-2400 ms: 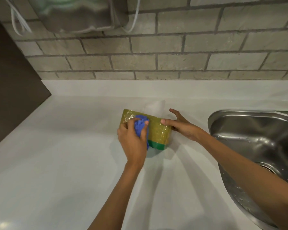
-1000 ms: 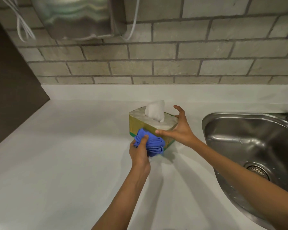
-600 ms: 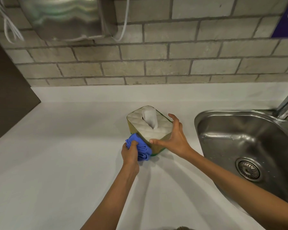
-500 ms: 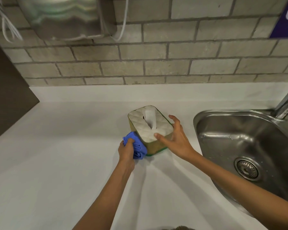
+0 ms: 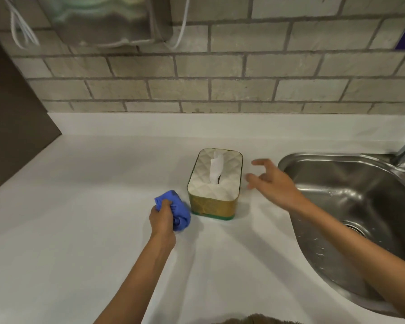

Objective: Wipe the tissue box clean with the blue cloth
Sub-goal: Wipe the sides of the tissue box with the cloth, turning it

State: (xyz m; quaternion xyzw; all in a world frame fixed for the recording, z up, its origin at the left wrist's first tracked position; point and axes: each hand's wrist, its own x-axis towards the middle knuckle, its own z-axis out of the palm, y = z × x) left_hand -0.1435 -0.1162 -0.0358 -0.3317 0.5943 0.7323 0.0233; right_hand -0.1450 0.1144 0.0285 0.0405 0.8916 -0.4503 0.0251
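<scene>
While the tissue box (image 5: 215,184) stands upright on the white counter (image 5: 84,230) left of the sink (image 5: 351,202), the left hand (image 5: 162,219) grips the bunched blue cloth (image 5: 177,210) beside it; the right hand (image 5: 272,183) hovers open and empty. Likely light and slide-prone, the box wants steadying by its side walls, away from the soft protruding tissue (image 5: 216,168).

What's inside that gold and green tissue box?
A white tissue sticks up through the slot in the quilted white top of the tissue box. The rest of the contents are hidden by the lid and walls, so how full it is cannot be told.
</scene>
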